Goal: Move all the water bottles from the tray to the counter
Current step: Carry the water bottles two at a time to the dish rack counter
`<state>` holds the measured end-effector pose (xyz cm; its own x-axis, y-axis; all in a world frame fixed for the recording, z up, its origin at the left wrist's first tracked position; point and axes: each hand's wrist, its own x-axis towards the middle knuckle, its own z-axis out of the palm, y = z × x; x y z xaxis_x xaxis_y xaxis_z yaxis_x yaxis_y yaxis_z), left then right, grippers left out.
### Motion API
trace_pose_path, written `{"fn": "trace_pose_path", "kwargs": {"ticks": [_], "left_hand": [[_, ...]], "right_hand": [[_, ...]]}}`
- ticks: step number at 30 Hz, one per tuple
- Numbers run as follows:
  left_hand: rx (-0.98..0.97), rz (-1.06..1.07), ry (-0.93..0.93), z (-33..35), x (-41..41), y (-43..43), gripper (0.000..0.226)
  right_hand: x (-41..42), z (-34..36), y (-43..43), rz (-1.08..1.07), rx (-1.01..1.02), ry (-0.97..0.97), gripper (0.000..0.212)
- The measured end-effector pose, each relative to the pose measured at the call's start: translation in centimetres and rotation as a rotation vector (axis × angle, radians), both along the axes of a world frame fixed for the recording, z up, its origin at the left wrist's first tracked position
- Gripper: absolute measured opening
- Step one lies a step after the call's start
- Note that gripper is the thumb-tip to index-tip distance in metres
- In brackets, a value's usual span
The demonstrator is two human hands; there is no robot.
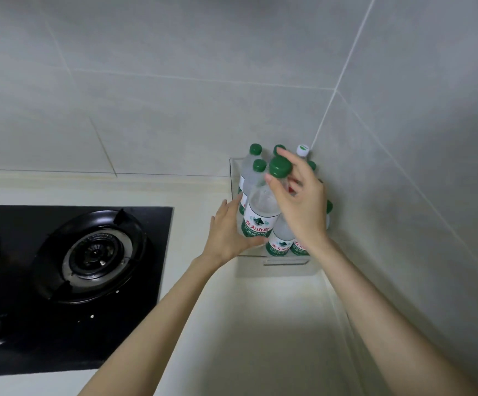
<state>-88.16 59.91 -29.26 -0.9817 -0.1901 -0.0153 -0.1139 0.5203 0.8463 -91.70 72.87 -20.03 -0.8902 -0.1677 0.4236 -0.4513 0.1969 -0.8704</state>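
Clear tray (286, 262) sits in the far right corner of the pale counter (260, 324), against the tiled walls. It holds a cluster of upright water bottles (279, 241), most green-capped, and one white-capped bottle (303, 150) at the rear. The front bottle (259, 215) stands higher than its neighbours at the tray's left front. Right hand (300, 204) grips its neck, fingers curled just below the green cap. Left hand (229, 232) is wrapped round its lower body, thumb up the left side. The left hand hides the base, so whether it has cleared the tray cannot be told. Black gas hob (89, 252) lies left of the tray, apart from it.
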Motion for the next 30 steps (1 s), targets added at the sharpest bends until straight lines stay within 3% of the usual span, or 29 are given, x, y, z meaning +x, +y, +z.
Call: {"fn": "trace_pose_path", "kwargs": {"ticks": [5,13,16,19,24,27,30], "left_hand": [[0.266,-0.054,0.124,4.6,1.7,0.2,0.077],[0.331,0.095,0.2,4.3,3.8,0.1,0.064],[0.315,0.148,0.19,3.9,4.6,-0.5,0.061],[0.303,0.187,0.192,4.0,5.1,-1.2,0.058],[0.265,0.195,0.189,4.4,5.0,-1.8,0.059],[0.249,0.191,0.184,4.5,4.8,-2.1,0.062],[0.215,0.189,0.186,4.3,4.8,-2.3,0.065]], "right_hand": [[1.4,4.2,-0.1,0.118,-0.076,0.049,0.041],[0.8,4.0,0.3,0.276,-0.07,-0.061,0.043],[0.2,1.1,1.6,0.179,0.033,-0.044,0.042],[-0.5,-3.1,2.9,-0.098,0.248,0.026,0.048],[-1.9,-8.6,3.1,-0.125,0.331,-0.203,0.068],[-2.7,-9.3,2.6,-0.174,0.284,-0.27,0.062],[-2.8,-10.2,2.5,-0.261,0.381,-0.284,0.045]]}}
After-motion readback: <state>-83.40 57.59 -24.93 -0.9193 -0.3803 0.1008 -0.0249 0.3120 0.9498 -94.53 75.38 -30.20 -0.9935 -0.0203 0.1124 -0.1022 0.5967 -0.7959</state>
